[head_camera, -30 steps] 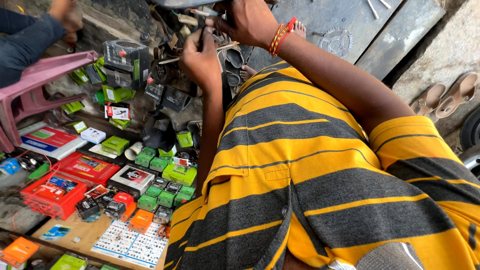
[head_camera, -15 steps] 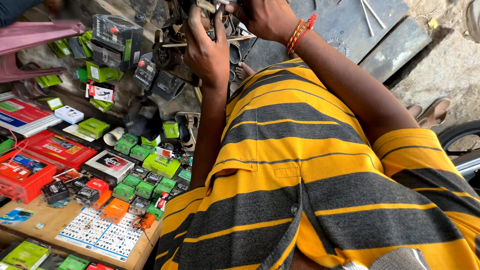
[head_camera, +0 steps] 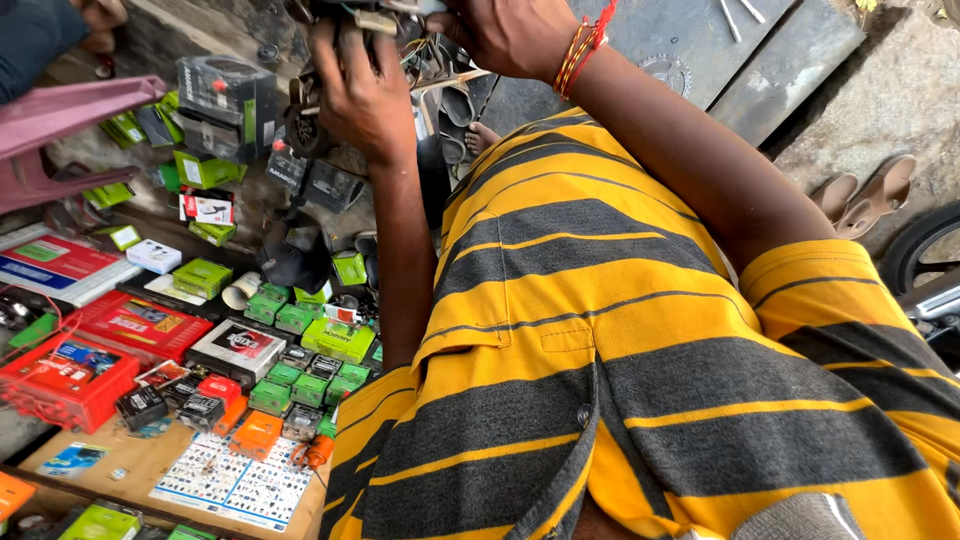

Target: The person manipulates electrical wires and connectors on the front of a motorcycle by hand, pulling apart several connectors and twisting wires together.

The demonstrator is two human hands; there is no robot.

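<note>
A crowded bench (head_camera: 150,465) carries small green boxes (head_camera: 300,350) and red cartons (head_camera: 65,380). Above it, the left hand (head_camera: 365,95) and right hand (head_camera: 510,35) both grip a metal part (head_camera: 375,20) at the top edge. The striped yellow shirt (head_camera: 620,350) hides the bench's right side.

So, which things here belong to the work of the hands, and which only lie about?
In the work:
- left hand
- right hand
- metal part both hands hold

Lying about:
- small green boxes
- red boxes
- sandals
- pink stool
</note>
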